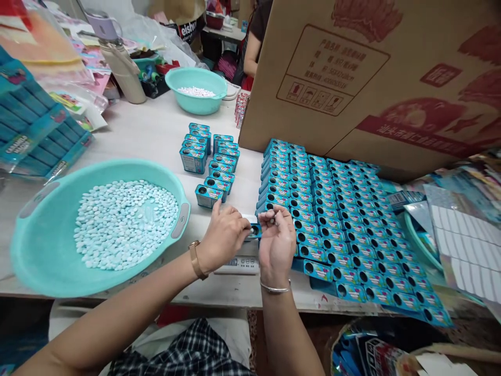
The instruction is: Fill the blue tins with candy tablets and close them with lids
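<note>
My left hand [223, 237] is closed around a small blue tin [255, 230] held over a white digital scale [240, 263]. My right hand [276, 240] pinches at the tin's top with thumb and fingertips; what it pinches is too small to make out. A teal basin [47, 245] full of pale blue tablets [125, 222] sits to my left. Rows of several open blue tins [344, 224] lie to the right. A smaller group of tins [211, 162] stands behind my hands.
A big cardboard box [371, 78] stands behind the tin rows. A second teal basin [195, 90] with white tablets is at the back. Blue packaging [35, 130] lies far left, sticker sheets [465, 245] far right. Another person's arm [252, 49] shows beyond the box.
</note>
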